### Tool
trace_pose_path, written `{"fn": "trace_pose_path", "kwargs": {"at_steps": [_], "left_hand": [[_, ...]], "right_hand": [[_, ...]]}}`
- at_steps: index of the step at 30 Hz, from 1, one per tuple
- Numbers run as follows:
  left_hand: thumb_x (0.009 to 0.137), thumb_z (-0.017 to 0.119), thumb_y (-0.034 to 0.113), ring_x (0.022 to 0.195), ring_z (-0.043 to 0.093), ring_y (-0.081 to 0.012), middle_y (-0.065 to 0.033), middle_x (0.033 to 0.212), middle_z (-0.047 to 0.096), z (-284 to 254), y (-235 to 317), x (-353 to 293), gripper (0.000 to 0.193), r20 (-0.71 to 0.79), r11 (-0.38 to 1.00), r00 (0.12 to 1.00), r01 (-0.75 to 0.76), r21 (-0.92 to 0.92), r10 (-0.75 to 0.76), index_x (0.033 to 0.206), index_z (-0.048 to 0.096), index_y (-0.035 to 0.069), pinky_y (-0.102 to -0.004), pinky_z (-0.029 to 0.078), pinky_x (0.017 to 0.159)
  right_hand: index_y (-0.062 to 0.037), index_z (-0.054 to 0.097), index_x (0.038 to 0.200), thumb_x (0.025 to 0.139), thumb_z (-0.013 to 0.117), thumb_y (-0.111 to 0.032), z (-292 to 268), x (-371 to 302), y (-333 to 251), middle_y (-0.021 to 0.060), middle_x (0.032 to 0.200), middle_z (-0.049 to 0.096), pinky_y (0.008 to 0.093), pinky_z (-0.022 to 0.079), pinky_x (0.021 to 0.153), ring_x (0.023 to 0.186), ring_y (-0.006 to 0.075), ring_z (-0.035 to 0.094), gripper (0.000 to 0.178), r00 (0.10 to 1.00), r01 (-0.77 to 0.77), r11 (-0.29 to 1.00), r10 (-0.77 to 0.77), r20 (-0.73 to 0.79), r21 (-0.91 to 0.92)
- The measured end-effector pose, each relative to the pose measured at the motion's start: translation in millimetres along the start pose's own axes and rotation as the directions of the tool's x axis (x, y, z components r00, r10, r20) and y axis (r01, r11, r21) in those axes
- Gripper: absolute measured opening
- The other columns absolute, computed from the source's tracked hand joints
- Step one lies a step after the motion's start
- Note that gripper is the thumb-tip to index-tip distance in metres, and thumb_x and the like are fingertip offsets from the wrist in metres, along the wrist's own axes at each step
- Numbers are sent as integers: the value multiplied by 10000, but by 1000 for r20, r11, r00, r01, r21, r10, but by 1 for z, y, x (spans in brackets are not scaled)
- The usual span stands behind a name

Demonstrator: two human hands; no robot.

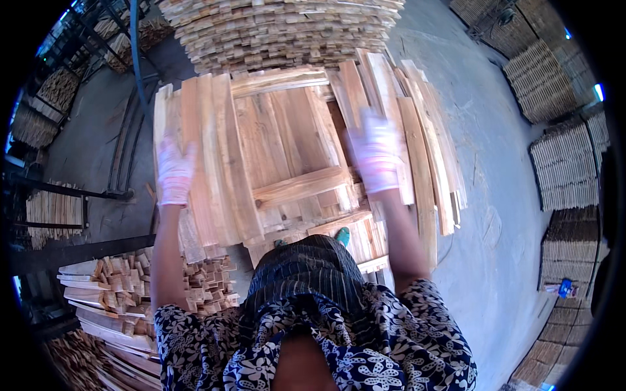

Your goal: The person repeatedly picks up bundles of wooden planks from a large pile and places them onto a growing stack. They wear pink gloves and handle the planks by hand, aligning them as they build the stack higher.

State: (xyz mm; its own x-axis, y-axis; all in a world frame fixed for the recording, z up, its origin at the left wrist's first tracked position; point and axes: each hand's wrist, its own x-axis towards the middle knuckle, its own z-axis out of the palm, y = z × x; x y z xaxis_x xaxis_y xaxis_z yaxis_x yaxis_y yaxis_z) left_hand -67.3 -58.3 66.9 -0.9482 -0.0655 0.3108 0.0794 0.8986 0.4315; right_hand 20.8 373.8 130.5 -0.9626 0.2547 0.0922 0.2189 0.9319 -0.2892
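Observation:
Both hands wear white and pink gloves. My left hand (pixel 175 171) is at the outer left edge of a row of wooden boards (pixel 222 163), its thumb held apart from the other fingers. My right hand (pixel 377 156) is over the boards on the right (pixel 417 156), and motion smears its fingers. Between the hands lies a panel of flat boards (pixel 277 133). One short crosspiece (pixel 300 187) crosses the near end of this panel, and another strip (pixel 280 81) crosses the far end. Whether the right hand touches wood, I cannot tell.
A tall stack of wood (pixel 287 29) stands just beyond the boards. Loose short pieces (pixel 143 280) are piled at the lower left, near a dark metal beam (pixel 85 253). Bundled wood stacks (pixel 564 163) line the right side, across the grey floor (pixel 492 169).

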Motion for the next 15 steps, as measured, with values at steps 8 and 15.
{"fn": "trace_pose_path", "kwargs": {"at_steps": [8, 15], "left_hand": [[944, 638, 460, 1319, 528, -398, -273, 1433, 514, 124, 330, -93, 691, 409, 800, 809, -120, -588, 422, 1483, 450, 71, -497, 418, 1124], [777, 701, 701, 1385, 362, -478, -340, 1496, 314, 188, 445, -89, 1146, 723, 973, 679, 227, -42, -127, 1620, 175, 131, -540, 343, 1123]], "right_hand": [[-103, 552, 1263, 883, 663, -386, -10, -150, 133, 199, 1231, 542, 565, 442, 926, 1154, 386, 538, 487, 980, -124, 872, 32, -197, -474], [-183, 582, 1310, 828, 636, -106, -15, -193, 161, 175, 1144, 545, 546, 464, 956, 1081, 375, 561, 491, 976, -196, 888, 137, -167, -416]]}}
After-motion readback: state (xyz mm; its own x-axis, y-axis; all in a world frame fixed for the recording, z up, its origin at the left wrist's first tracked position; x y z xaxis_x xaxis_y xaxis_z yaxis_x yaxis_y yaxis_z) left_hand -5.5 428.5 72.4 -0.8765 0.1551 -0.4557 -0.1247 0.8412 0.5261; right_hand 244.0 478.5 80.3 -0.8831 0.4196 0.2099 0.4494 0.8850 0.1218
